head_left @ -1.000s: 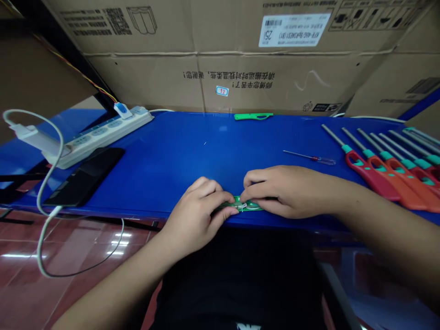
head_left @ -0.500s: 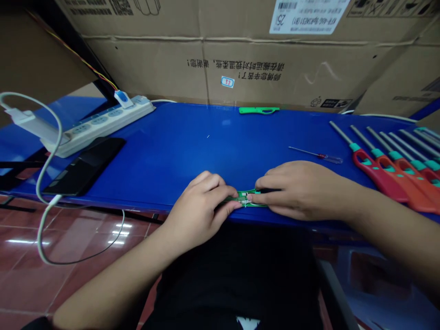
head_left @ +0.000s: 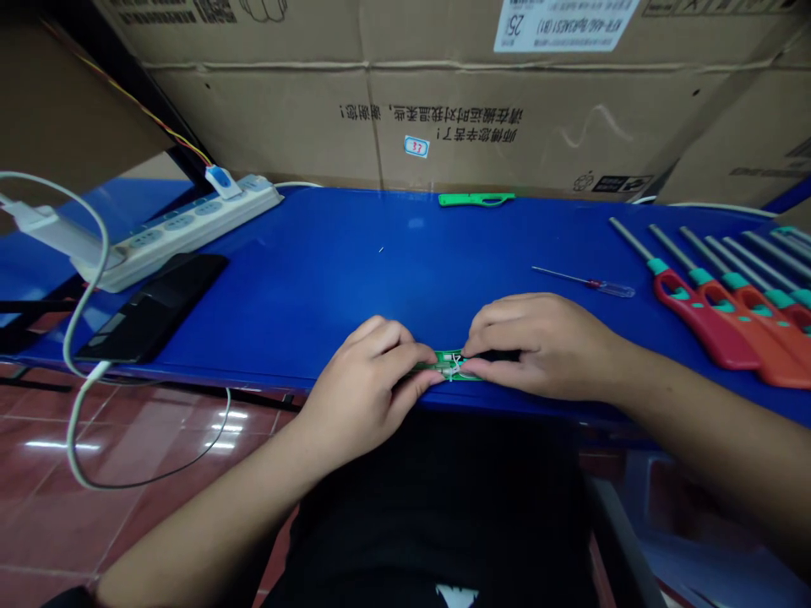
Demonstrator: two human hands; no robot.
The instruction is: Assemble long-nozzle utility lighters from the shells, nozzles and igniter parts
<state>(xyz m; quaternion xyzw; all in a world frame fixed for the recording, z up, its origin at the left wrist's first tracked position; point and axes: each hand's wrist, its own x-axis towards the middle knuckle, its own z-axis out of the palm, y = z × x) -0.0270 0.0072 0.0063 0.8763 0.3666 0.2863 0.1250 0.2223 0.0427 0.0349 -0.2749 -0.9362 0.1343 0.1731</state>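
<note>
An opened green lighter casing (head_left: 449, 355) lies near the table's front edge, its inside facing up. White and metallic small parts and a thin white wire show within it. My left hand (head_left: 373, 380) pinches its left end between thumb and fingers. At the other end, my right hand (head_left: 545, 346) has its thumb and index finger close together on the inner parts. What sits between those right fingertips is too small to make out. The fingers hide both ends of the casing.
Another green casing half (head_left: 475, 200) lies by the cardboard box (head_left: 285, 118). A screwdriver (head_left: 592, 283) and several long-necked lighters (head_left: 703, 321) are on the right of the blue table (head_left: 317, 270). To the left are a phone (head_left: 155, 308) and a power strip (head_left: 183, 228).
My right hand has shifted slightly left, its thumb and index fingertips drawing nearer each other over the casing. More of the white wire shows. My left hand keeps its pinch.
</note>
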